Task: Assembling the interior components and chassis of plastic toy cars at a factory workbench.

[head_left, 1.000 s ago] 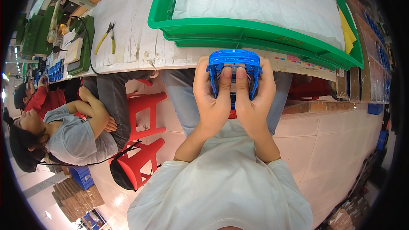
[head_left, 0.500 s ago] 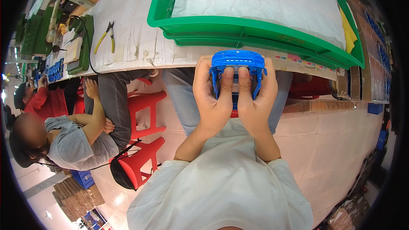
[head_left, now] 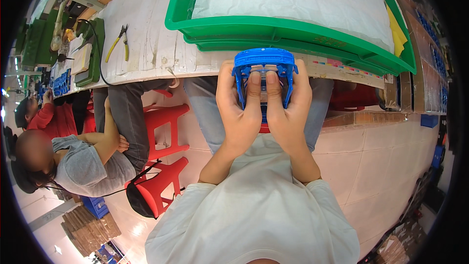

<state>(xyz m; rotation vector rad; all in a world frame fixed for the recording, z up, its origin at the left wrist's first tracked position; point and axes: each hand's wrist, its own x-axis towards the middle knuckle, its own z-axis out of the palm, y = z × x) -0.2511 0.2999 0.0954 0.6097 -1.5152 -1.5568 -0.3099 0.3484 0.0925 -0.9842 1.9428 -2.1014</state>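
Gripping from both sides, left hand (head_left: 238,112) and right hand (head_left: 291,115) hold the glossy blue, hollow plastic car body (head_left: 264,57) by the near edge of the white-topped table (head_left: 146,44); lopsided squeezing could crack its thin sides, a slip could drop it.

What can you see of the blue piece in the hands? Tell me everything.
The blue piece is glossy, looks like moulded plastic and resembles a toy car's body. Its broad, ridged end with small openings faces up the picture; narrow side strips run down from it around a see-through-looking middle. The left grip and right grip clasp its sides, thumbs over its middle, hiding part. It sits nearer the person than the green tray.
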